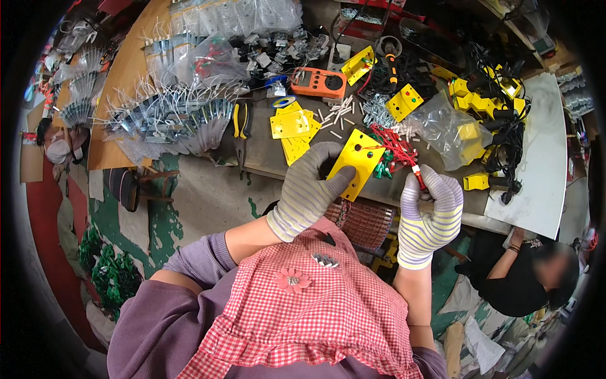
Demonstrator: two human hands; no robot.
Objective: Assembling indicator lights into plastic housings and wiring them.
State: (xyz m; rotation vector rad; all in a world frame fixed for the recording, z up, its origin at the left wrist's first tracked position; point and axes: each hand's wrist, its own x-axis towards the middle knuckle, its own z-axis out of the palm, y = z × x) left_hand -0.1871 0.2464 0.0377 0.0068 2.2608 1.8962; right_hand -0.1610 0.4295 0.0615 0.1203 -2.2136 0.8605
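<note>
Apron [315,325] nearest, yellow plate [364,163] in the left hand [306,192], small red part [420,179] in the right hand [431,218]

Head view: the red-and-white checked apron fills the near middle. From the near left, the left forearm slants far and rightward; its striped glove has the thumb pressed on the plate's upper face, the fingers mostly hidden beneath, the grip closed narrowly on it. The plate is tilted, just beyond the near edge of the bench [262,151]. The right forearm reaches almost straight away from the camera, fingers curled, fingertips pinching the red part, a small gap to the right of the plate. Red wires [398,146] lie just beyond, between both hands. Farther left are more yellow plates [290,125], pliers [237,123] and an orange meter [334,83]; a clear plastic bag [442,129] lies to the right.
</note>
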